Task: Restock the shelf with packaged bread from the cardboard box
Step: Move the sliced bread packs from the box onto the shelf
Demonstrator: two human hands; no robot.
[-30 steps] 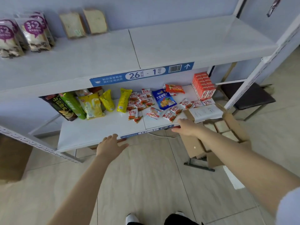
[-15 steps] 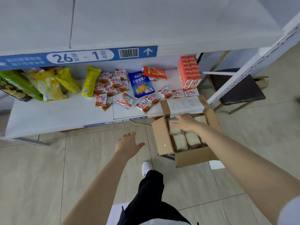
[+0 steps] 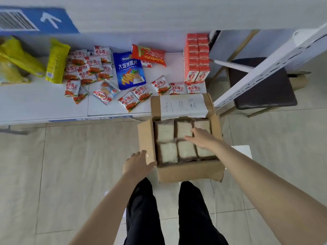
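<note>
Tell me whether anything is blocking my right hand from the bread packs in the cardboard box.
Nothing visible does. The brown cardboard box stands open, flaps folded out, and the right hand is over the clear-wrapped packs of white bread inside, with nothing between them. The left hand is by its left flap.

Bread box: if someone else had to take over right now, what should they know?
Left grip: open, at the cardboard box's left flap, holding nothing.
Right grip: open, fingers flat over the bread packs inside the box.
Box stands in front of the lower shelf; six packs show, in two rows.
Done: no pack lifted yet.
Left: take a pack, shelve it, repeat.
</note>
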